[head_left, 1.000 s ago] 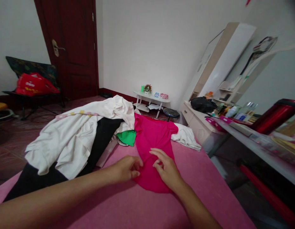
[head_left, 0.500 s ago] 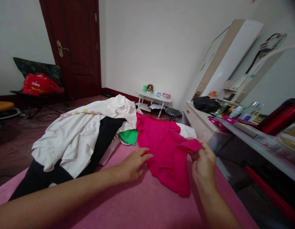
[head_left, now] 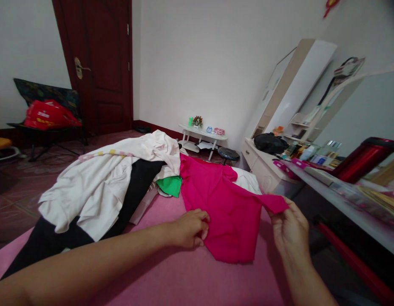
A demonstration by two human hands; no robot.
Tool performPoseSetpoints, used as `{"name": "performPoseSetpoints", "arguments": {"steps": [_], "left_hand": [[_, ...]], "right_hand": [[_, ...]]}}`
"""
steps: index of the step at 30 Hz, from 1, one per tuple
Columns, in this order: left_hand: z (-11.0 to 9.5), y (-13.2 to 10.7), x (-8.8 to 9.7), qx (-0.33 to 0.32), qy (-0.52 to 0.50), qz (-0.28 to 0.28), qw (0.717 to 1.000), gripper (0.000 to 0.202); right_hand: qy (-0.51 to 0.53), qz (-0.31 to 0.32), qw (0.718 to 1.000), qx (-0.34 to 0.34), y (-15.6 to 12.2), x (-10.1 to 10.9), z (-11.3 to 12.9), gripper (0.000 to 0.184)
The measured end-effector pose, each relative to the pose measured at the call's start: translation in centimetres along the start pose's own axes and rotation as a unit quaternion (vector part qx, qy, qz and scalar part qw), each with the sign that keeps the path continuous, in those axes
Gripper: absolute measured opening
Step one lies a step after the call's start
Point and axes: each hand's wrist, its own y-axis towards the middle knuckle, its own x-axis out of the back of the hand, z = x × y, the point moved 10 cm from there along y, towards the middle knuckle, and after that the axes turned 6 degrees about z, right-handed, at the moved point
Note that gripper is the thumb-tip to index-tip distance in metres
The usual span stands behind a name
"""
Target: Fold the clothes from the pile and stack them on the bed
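A bright pink shirt (head_left: 228, 212) lies spread on the pink bed cover (head_left: 171, 276). My right hand (head_left: 290, 229) pinches a narrow corner of it, which looks like a sleeve, and holds it stretched out to the right. At the shirt's left edge, my left hand (head_left: 193, 229) has its fingers curled on the cloth, gripping the edge. To the left lies a heap with a white garment (head_left: 97, 178) over black trousers (head_left: 136, 187). A piece of green cloth (head_left: 171, 185) sticks out between the heap and the shirt.
Behind the shirt lies another white cloth (head_left: 248, 180). On the right stand a cluttered dressing table (head_left: 263, 163) and a desk with a red cylinder (head_left: 364, 161). A low white table (head_left: 203, 131) and a round stool (head_left: 228, 154) stand beyond the bed. A red bag (head_left: 52, 115) rests on a chair.
My right hand has moved right, pulling the shirt's corner out and flattening the cloth. My left hand's fingers have curled in on the left edge. The view has shifted slightly.
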Motion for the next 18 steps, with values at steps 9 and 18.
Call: {"name": "performPoseSetpoints", "arguments": {"steps": [9, 18], "left_hand": [[1.0, -0.3, -0.8, 0.048, -0.028, 0.028, 0.998, 0.027], [-1.9, -6.8, 9.6, 0.033, -0.070, -0.042, 0.996, 0.009]], "right_hand": [[-0.031, 0.005, 0.999, -0.035, -0.1, 0.9, -1.4, 0.031], [-0.131, 0.005, 0.991, -0.028, -2.0, 2.0, 1.8, 0.035]]}}
